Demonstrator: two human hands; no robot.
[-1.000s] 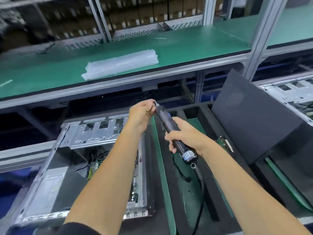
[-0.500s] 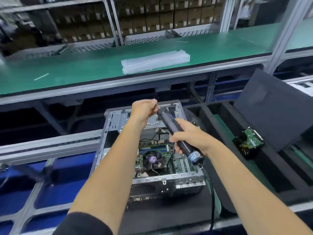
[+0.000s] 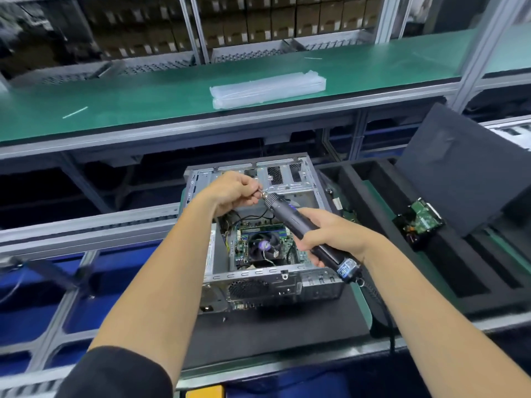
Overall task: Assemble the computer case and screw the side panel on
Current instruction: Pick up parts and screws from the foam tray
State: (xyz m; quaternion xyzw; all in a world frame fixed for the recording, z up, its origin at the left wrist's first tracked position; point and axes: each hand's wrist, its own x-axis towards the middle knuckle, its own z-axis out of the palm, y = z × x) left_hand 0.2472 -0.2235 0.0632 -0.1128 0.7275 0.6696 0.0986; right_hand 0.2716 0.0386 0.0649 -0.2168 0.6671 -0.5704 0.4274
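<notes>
The computer case [image 3: 258, 245] is lying open on the black mat [image 3: 273, 331], with no side panel fitted. The right hand [image 3: 330, 234] is gripping the electric screwdriver [image 3: 304, 228] while the left hand [image 3: 232, 191] is pinching a screw [image 3: 261, 193] onto its tip.

Hard drive [image 3: 424, 222] right of computer case [image 3: 287, 285]

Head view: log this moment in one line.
left hand pinches small screw at tip | right hand grips dark electric screwdriver | open grey metal computer case below
</notes>
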